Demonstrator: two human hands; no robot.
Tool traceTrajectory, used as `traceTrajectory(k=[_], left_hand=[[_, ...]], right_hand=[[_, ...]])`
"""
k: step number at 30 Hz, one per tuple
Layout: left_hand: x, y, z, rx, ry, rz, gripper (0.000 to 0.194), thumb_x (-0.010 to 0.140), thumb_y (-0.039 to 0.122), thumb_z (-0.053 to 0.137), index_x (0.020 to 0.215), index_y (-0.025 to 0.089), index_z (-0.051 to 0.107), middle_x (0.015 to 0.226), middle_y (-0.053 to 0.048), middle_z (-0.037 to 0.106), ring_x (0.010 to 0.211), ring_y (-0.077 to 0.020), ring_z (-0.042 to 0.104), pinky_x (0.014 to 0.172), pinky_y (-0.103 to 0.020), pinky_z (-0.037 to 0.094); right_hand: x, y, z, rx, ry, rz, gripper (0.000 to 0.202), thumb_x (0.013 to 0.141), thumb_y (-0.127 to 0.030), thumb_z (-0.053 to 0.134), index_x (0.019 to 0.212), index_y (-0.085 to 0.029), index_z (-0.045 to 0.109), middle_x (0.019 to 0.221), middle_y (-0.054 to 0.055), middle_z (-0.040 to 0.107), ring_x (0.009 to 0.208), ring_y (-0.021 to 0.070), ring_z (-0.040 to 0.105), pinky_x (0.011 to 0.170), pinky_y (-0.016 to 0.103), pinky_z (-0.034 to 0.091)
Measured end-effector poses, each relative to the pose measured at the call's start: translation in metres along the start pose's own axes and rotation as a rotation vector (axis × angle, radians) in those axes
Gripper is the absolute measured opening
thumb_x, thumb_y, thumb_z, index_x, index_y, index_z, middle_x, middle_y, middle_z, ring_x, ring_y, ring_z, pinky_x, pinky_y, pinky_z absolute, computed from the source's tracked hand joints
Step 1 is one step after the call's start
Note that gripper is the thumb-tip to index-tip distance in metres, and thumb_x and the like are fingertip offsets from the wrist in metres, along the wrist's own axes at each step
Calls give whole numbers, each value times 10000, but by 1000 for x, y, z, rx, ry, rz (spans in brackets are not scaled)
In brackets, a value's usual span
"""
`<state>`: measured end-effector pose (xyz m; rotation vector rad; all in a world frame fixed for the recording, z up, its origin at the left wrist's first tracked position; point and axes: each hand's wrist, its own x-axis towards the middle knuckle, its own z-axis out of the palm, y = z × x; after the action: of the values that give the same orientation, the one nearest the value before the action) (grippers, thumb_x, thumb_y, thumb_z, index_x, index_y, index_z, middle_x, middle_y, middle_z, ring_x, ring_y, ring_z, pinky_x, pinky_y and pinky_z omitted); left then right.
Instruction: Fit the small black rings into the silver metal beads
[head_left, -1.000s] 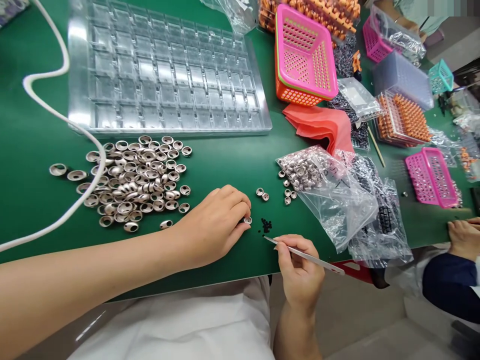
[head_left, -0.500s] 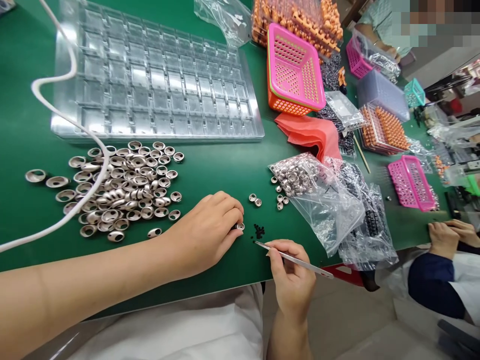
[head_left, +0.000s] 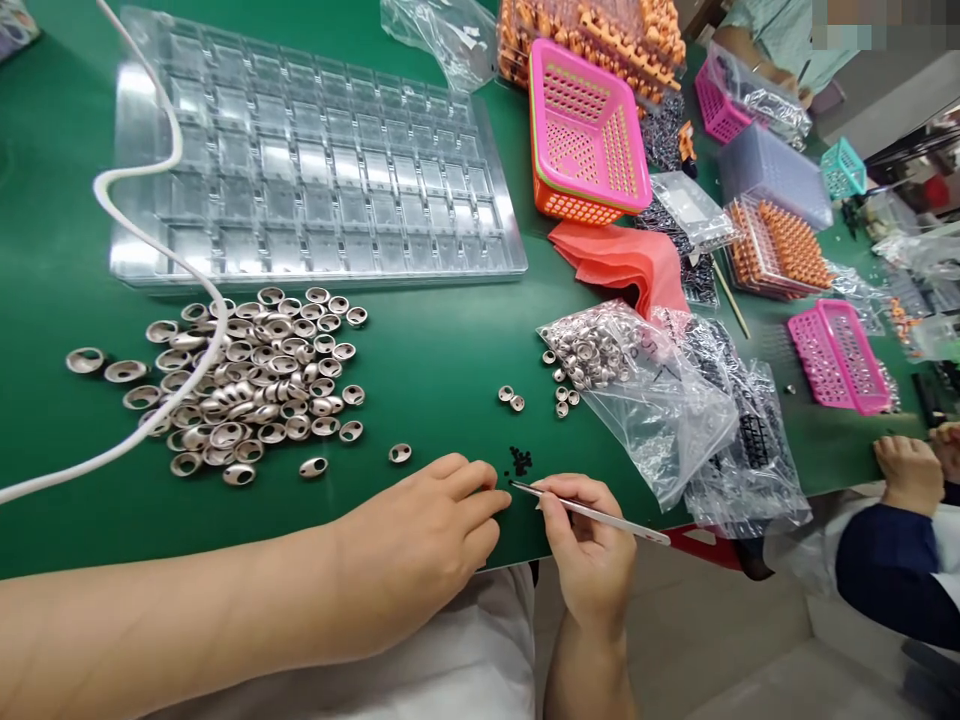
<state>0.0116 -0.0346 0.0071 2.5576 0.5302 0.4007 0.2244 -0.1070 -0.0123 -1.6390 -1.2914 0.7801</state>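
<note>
My left hand [head_left: 442,525] lies low over the green table edge, fingers loosely stretched to the right and apart, with nothing visible in them. Its fingertips come close to the tip of the metal tweezers [head_left: 600,515]. My right hand [head_left: 589,560] grips the tweezers, their tip pointing left at a little heap of tiny black pieces [head_left: 519,461]. A single metal ring with a hole in its side [head_left: 400,454] lies just beyond my left hand. Further left spreads a large pile of similar silvery rings [head_left: 255,375]. Two more rings [head_left: 511,398] sit above the black pieces.
A clear compartment tray [head_left: 322,170] stands behind the pile, crossed at left by a white cable [head_left: 161,255]. To the right are a plastic bag of rings [head_left: 637,380], red cloth [head_left: 622,260] and a pink basket [head_left: 589,125]. A co-worker's hands [head_left: 909,470] rest at far right.
My left hand has drawn back toward me, and the ring seen at its fingertips no longer shows there. A single ring now shows where the hand was. The right hand has barely moved.
</note>
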Motion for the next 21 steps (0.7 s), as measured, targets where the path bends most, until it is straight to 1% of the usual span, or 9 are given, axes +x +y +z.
traceTrajectory(k=[4,9,13,17,21], left_hand=[[-2,-1,2,101,-31,14,73,877,182,707,825,195,658,1155,-102,739,1017,-259,601,865,-392,455],[-2,0,4,167,-58,34,79,852,214,740,845,188,666,1222,-97,730,1044,-260,604,854,-388,446],[-2,1,2,173,-49,39,49,867,213,712,857,188,671,1197,-97,739,1033,-259,610,853,-388,448],[-1,1,0,186,-36,53,44,851,218,704,845,181,683,1193,-98,743,1010,-258,614,838,-383,461],[-3,0,4,149,-41,43,56,858,230,716,867,192,675,1195,-113,738,1037,-266,612,902,-390,452]], right_hand=[[1,0,0,0,-9,15,102,924,-167,669,959,-248,720,924,24,742,847,146,722,706,237,599],[1,-1,0,-21,-12,13,72,926,-195,668,949,-225,729,909,40,749,803,153,721,666,246,592],[1,-2,1,-39,-14,17,70,930,-220,664,939,-209,732,904,57,755,813,170,729,661,260,597],[1,-3,2,-36,-22,21,73,934,-218,659,935,-216,732,904,52,754,821,166,727,669,257,595],[0,-1,2,-33,-18,25,79,933,-216,657,936,-217,736,906,52,755,801,162,720,663,259,592]])
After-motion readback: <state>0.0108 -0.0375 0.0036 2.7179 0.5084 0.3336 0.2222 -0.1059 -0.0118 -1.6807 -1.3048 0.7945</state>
